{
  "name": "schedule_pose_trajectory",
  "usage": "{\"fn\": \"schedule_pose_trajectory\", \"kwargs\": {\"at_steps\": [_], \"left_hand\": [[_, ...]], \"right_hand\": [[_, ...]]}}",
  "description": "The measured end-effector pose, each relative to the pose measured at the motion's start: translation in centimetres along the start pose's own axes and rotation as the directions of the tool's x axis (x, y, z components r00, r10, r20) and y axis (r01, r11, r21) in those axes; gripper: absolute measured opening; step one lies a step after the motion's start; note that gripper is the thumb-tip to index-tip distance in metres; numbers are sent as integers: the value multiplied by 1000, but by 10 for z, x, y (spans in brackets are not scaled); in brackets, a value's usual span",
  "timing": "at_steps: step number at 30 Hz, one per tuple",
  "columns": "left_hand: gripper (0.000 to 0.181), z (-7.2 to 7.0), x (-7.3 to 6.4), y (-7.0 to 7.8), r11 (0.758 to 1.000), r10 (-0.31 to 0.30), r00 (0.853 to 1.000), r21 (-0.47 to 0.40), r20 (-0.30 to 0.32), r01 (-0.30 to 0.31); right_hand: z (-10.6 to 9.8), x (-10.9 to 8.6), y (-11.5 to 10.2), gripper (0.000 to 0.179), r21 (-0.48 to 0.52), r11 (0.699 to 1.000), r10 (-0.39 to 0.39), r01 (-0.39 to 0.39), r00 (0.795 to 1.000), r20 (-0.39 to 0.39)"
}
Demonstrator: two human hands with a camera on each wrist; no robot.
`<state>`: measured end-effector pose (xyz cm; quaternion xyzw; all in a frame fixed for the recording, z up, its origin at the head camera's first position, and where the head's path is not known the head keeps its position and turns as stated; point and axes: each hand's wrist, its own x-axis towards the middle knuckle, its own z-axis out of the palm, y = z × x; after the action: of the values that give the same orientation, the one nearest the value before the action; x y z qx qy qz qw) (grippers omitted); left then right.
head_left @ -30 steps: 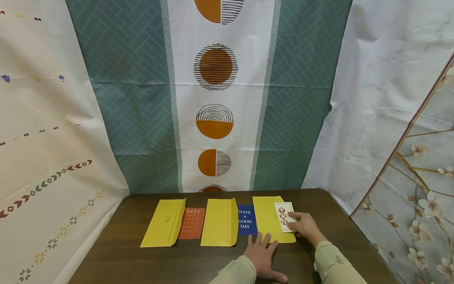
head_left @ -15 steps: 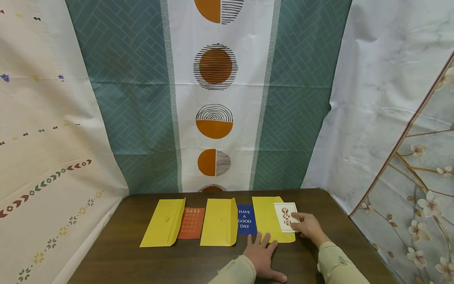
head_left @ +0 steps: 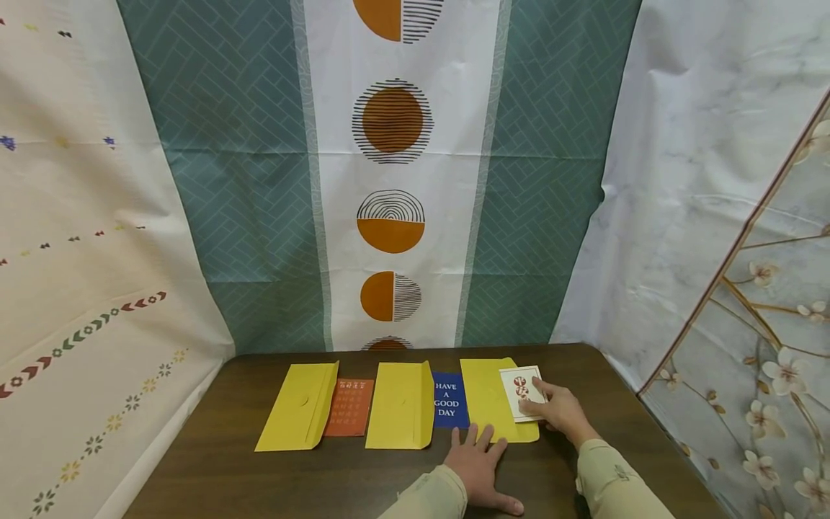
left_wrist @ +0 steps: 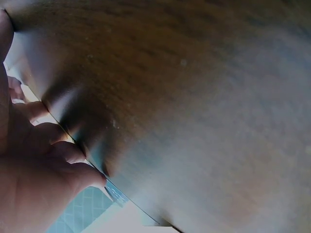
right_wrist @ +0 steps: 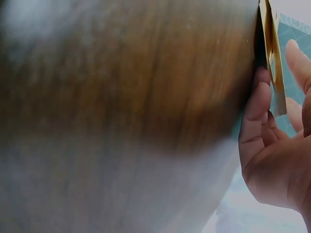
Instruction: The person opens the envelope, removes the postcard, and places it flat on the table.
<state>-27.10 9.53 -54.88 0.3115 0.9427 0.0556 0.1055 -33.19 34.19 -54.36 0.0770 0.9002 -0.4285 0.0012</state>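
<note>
My right hand (head_left: 563, 412) holds a white card (head_left: 514, 389) with red characters by its right side, index finger and thumb on its face. The card overlaps the right part of the rightmost yellow envelope (head_left: 483, 393). In the right wrist view, the right hand (right_wrist: 277, 145) has curled fingers beneath the edges of the yellow envelope (right_wrist: 270, 53) and thin card. My left hand (head_left: 476, 468) rests on the table with fingers spread, fingertips at that envelope's near edge. The left wrist view shows the left hand (left_wrist: 39, 165) low against the tabletop.
On the dark wooden table (head_left: 259, 483), two more yellow envelopes (head_left: 298, 407) lie in the row to the left. A red card (head_left: 350, 411) and a blue card (head_left: 449, 404) reading "HAVE A GOOD DAY" lie between envelopes. Patterned cloth (head_left: 545, 180) hangs behind.
The white card shifts slightly right, then its right side turns. The right thumb and index finger now reach further over its face, covering the lower characters. The left hand stays put.
</note>
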Motion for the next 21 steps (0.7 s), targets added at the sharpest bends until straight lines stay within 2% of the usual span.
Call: {"fn": "schedule_pose_trajectory", "kwargs": {"at_steps": [6,10,21], "left_hand": [[93,-3,-2,-1,1000,5,1000,-8,4,-5],[96,-2,-1,-1,1000,3,1000,-17,12,-3],[94,-5,-3,0,1000,1,1000,-17,10,-1]], "right_hand": [[4,3,-1,75,-52,998,-37,37,999,-3],[5,4,1,69,-47,999,-27,27,1000,-2],[4,4,5,67,-31,1000,0,0,1000,-4]]}}
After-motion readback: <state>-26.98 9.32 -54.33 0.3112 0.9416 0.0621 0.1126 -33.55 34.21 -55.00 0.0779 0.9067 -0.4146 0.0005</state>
